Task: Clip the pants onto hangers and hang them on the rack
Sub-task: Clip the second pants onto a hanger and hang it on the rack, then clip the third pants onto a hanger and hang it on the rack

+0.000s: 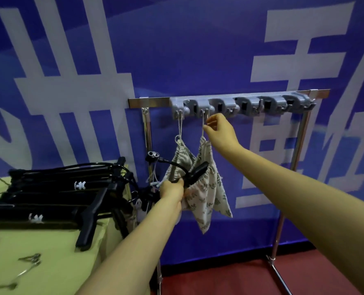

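Backdrop: blue fabric banner with large white characters point(74, 88), standing behind everything.
Rack: chrome tube-frame rack point(300, 133) on the red floor point(219, 279), just right of the bench; a grey plastic hook strip point(240, 104) runs along its top rail.
Bench: surface under a yellow-green cloth point(49, 252) at lower left.
Hangers: stack of black clip hangers with white logos point(55, 194), lying on the bench near its right edge.
Pants: two pieces of cream fabric with a grey leaf print point(206, 188), hanging side by side by white cords from two hooks at the left end of the strip; their lower parts overlap.
Left hand: left hand point(172, 191) closed in a fist around the curved neck of a black hanger point(195, 173), pressed against the lower edge of the printed fabric.
Right hand: right hand point(219, 129) raised just below the second hook, thumb and forefinger pinching the white cord point(203, 124) of the right-hand piece.
Small parts: loose metal clips point(29, 262) on the bench front, blurred.
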`<state>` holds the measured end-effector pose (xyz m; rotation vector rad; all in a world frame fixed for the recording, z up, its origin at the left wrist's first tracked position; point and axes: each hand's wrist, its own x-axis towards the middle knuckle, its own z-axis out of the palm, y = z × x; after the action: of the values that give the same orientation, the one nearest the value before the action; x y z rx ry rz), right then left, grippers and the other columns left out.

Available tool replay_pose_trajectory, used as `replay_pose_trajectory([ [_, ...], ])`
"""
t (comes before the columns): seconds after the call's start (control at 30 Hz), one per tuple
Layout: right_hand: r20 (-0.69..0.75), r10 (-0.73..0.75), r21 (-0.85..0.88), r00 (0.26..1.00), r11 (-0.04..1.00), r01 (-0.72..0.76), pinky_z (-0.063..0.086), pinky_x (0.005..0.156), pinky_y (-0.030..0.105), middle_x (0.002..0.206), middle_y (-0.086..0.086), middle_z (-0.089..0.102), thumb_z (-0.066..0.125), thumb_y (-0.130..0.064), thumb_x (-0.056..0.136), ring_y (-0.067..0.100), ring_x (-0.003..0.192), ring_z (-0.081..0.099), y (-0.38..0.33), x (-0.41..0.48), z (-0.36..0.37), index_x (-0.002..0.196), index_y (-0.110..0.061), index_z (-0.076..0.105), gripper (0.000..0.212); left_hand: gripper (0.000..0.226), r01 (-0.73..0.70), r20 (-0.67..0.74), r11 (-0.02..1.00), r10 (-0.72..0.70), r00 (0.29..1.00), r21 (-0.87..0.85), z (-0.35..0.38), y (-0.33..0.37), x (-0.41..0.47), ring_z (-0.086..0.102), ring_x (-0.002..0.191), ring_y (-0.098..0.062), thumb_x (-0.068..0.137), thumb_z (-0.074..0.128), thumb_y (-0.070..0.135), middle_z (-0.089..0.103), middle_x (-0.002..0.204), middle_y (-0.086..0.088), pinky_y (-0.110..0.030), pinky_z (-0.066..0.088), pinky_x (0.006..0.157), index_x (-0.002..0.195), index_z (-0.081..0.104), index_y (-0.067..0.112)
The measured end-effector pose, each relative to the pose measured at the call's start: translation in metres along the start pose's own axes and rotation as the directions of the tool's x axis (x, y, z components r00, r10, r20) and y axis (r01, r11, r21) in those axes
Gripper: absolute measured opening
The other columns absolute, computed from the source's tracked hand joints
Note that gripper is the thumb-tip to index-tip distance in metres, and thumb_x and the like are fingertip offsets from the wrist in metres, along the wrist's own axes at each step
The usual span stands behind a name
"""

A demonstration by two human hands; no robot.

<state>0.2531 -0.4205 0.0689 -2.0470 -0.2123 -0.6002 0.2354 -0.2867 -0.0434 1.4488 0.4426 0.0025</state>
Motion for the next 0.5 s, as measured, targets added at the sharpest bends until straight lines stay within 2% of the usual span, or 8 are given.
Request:
replay_pose_trajectory([
  [0.03, 0.023, -0.007, -0.008, 1.000, 1.000, 0.007, 0.041, 0.078, 0.031, 0.110, 0.006, 0.055, 0.051, -0.019, 0.097, 0.019, 0.094, 0.051, -0.007, -0.009, 0.000, 0.116, -0.005, 0.051, 0.024, 0.025, 0.035, 0.019, 0.999, -0.035, 0.999, -0.030, -0.003, 0.001, -0.007, 0.067, 0.079, -0.031, 0.091, 0.054, 0.007, 0.065, 0.094, -0.018, -0.043, 0.059, 0.076, 0.113, 0.054, -0.006],
  [0.1, 0.070, -0.010, -0.018, 0.998, 1.000, 0.011, 0.041, 0.079, 0.032, 0.111, 0.008, 0.057, 0.050, -0.021, 0.097, 0.020, 0.095, 0.052, -0.022, -0.029, 0.002, 0.115, -0.005, 0.052, 0.025, 0.017, 0.133, 0.055, 0.989, -0.130, 0.990, -0.069, -0.011, 0.005, -0.029, 0.064, 0.051, -0.026, 0.093, 0.047, -0.002, 0.063, 0.074, -0.018, -0.033, 0.057, 0.048, 0.106, 0.053, -0.008],
  [0.13, 0.093, -0.021, -0.019, 0.995, 1.000, 0.023, 0.042, 0.080, 0.033, 0.111, 0.009, 0.059, 0.051, -0.022, 0.097, 0.022, 0.097, 0.054, -0.032, -0.039, 0.004, 0.114, -0.005, 0.053, 0.024, 0.013, 0.183, 0.096, 0.979, -0.175, 0.980, -0.089, -0.017, 0.010, -0.045, 0.059, 0.047, -0.026, 0.095, 0.042, -0.002, 0.060, 0.063, -0.017, -0.029, 0.050, 0.040, 0.094, 0.053, -0.008],
  [0.2, 0.156, -0.031, -0.022, 0.987, 0.999, 0.035, 0.042, 0.080, 0.032, 0.109, 0.009, 0.061, 0.051, -0.025, 0.097, 0.025, 0.101, 0.057, -0.052, -0.061, 0.015, 0.112, -0.006, 0.054, 0.025, 0.027, 0.244, 0.191, 0.962, -0.218, 0.957, -0.124, -0.030, 0.020, -0.074, 0.050, 0.059, -0.029, 0.097, 0.034, 0.000, 0.055, 0.065, -0.016, -0.035, 0.048, 0.045, 0.075, 0.049, -0.005],
  [0.27, 0.225, -0.042, -0.021, 0.973, 0.999, 0.048, 0.040, 0.078, 0.030, 0.108, 0.007, 0.060, 0.049, -0.029, 0.097, 0.023, 0.101, 0.056, -0.077, -0.082, 0.028, 0.114, -0.007, 0.054, 0.028, 0.028, 0.268, 0.265, 0.954, -0.225, 0.938, -0.136, -0.047, 0.036, -0.104, 0.048, 0.070, -0.033, 0.098, 0.033, 0.002, 0.049, 0.078, -0.017, -0.036, 0.054, 0.052, 0.074, 0.046, -0.005],
  [0.37, 0.305, -0.087, 0.019, 0.948, 0.996, 0.086, 0.041, 0.079, 0.031, 0.110, 0.009, 0.062, 0.048, -0.031, 0.098, 0.022, 0.100, 0.057, -0.116, -0.121, 0.052, 0.114, -0.008, 0.054, 0.030, 0.027, 0.197, 0.228, 0.961, -0.151, 0.962, -0.194, -0.089, 0.049, -0.142, 0.051, 0.074, -0.033, 0.097, 0.039, 0.002, 0.046, 0.077, -0.016, -0.038, 0.055, 0.079, 0.072, 0.046, -0.002],
  [0.47, 0.349, -0.122, 0.085, 0.929, 0.991, 0.099, 0.040, 0.079, 0.030, 0.111, 0.010, 0.062, 0.047, -0.031, 0.098, 0.021, 0.097, 0.055, -0.149, -0.157, 0.079, 0.113, -0.007, 0.055, 0.030, 0.028, 0.058, 0.152, 0.980, -0.029, 0.988, -0.190, -0.139, 0.052, -0.169, 0.055, 0.068, -0.027, 0.097, 0.036, 0.002, 0.051, 0.075, -0.014, -0.031, 0.056, 0.051, 0.073, 0.051, -0.001],
  [0.5, 0.359, -0.130, 0.099, 0.924, 0.990, 0.101, 0.040, 0.079, 0.030, 0.112, 0.010, 0.062, 0.047, -0.031, 0.098, 0.021, 0.098, 0.055, -0.157, -0.166, 0.087, 0.113, -0.007, 0.055, 0.030, 0.028, 0.025, 0.167, 0.977, 0.011, 0.986, -0.214, -0.154, 0.052, -0.178, 0.057, 0.072, -0.025, 0.097, 0.034, 0.001, 0.054, 0.078, -0.014, -0.031, 0.057, 0.053, 0.077, 0.054, -0.002],
])
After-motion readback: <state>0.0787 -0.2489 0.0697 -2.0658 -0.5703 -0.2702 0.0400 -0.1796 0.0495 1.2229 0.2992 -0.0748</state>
